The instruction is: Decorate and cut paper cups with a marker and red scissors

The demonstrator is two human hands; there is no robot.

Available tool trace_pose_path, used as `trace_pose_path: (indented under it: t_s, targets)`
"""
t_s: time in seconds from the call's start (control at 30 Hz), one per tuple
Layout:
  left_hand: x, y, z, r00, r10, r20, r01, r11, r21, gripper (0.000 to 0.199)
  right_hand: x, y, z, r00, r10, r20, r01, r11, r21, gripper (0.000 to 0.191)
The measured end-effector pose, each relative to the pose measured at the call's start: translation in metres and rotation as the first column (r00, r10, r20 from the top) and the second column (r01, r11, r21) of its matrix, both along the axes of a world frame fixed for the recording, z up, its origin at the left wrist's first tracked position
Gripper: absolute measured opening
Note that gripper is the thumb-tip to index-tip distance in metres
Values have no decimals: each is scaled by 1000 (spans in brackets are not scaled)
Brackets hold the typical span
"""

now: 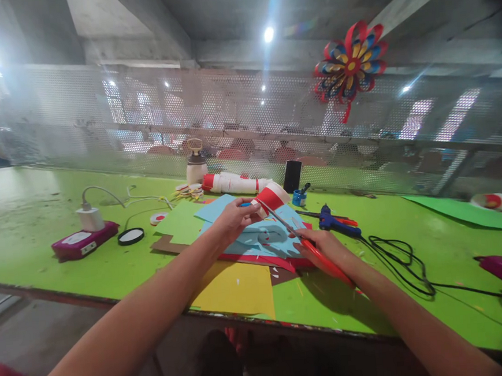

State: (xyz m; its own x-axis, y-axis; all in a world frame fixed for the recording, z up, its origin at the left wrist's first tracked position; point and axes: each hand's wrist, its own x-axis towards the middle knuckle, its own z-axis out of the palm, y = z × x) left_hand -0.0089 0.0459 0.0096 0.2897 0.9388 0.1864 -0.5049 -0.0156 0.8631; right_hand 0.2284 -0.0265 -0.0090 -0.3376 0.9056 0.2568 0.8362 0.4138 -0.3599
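Note:
My left hand is closed on a red-and-white paper cup, holding it tilted above the pile of coloured paper. A bit of blue shows by its fingers. My right hand grips a pair of scissors by the orange-red handles. The scissor blades reach up and left to the cup's edge; whether they are cutting into it I cannot tell. Below both hands lie light blue sheets, partly rolled or folded. A yellow sheet lies nearest the table's front edge, with small white scraps beside it.
A blue glue gun with a looping black cord lies right of my hands. A blue paint jar, a black upright object and a spray bottle stand behind. Leftward are a purple power strip and a black-rimmed lid.

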Motion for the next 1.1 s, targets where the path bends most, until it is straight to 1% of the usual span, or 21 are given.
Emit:
trace_pose_path:
  t_s: [0.2,0.3,0.37,0.6,0.9,1.1]
  targets:
    - [0,1,0,1000,-10,3,10,1000,-7,18,-2,-2,0,1000,-25,16,25,1000,11,24]
    - [-2,2,2,999,-40,-4,40,999,-22,8,-3,-2,1,1000,-23,20,22,1000,7,25]
    - [-5,4,3,998,-63,-12,63,997,-38,7,-3,-1,1,1000,-14,22,14,1000,0,25]
    - [-11,8,5,995,-95,-18,94,994,-65,11,-2,-2,2,1000,30,-8,-30,999,-18,27]
    - [-9,5,1,992,-124,-24,124,992,-28,15,-7,-11,13,995,77,-65,-78,997,-7,28]
    - [-9,6,2,991,-129,-26,129,991,-20,15,-8,-11,10,996,58,-71,-58,998,9,27]
